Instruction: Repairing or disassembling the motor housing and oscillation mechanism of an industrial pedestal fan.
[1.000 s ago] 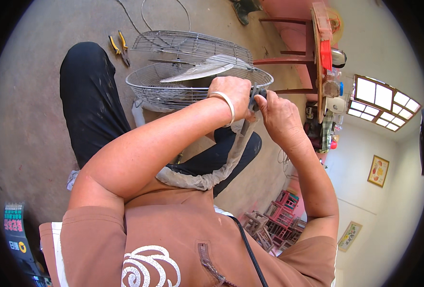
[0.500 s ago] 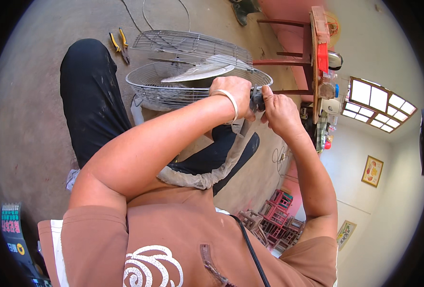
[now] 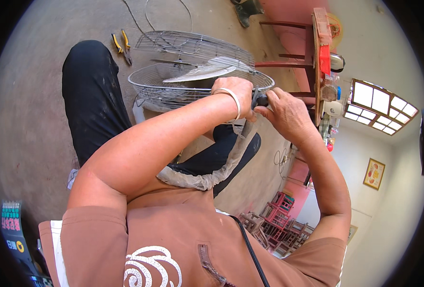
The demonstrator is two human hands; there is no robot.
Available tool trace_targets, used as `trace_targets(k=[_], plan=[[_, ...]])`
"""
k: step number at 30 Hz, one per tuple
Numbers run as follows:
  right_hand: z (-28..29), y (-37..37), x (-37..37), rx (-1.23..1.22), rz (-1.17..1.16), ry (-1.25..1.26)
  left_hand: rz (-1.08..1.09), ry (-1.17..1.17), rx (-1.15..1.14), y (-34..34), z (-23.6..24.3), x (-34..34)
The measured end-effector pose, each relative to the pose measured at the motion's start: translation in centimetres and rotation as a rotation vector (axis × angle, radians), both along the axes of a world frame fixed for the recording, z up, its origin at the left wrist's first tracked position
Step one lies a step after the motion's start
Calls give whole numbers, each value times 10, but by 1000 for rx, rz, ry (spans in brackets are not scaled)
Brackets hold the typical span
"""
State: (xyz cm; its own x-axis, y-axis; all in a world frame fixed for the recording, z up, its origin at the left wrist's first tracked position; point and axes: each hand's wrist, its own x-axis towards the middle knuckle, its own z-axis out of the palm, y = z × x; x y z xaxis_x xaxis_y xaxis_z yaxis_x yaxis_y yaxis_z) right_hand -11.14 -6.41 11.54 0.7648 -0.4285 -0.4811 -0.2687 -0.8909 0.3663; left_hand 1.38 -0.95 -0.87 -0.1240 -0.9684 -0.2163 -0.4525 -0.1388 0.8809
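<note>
My left hand is closed on the dark mount of a metal fan, beside the back cage. My right hand has its fingers curled at a black knob on that mount, thumb pointing left. A long stand, wrapped in crinkled translucent plastic, curves down from the mount to my lap. Pale blades sit in the cage, with a second wire guard above them. The left fingertips are hidden.
Yellow-handled pliers and a cable lie on the floor. My bent legs surround the stand. A wooden table holding containers stands right, near dark boots. Pink stools are stacked lower right. A sign is lower left.
My right hand has moved slightly right, its thumb shifting from upright beside the knob to lower and sideways, with the forearm swinging right. My left hand has barely moved.
</note>
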Motion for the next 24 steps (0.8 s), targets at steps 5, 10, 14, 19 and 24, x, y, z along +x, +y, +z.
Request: trace_targets(k=[5,10,14,19,24], plan=[[-8,-3,5,42,-202,-32,7,6,-7,2,0,3],[-11,-16,-5,263,-492,-99,-5,24,-4,3,-1,4],[-26,-1,-19,56,-494,-221,-5,21,-11,3,0,2],[-32,3,-7,-35,-574,-147,11,17,-10,3,2,3],[-16,4,-10,-1,-573,-64,12,3,-19,2,0,2]])
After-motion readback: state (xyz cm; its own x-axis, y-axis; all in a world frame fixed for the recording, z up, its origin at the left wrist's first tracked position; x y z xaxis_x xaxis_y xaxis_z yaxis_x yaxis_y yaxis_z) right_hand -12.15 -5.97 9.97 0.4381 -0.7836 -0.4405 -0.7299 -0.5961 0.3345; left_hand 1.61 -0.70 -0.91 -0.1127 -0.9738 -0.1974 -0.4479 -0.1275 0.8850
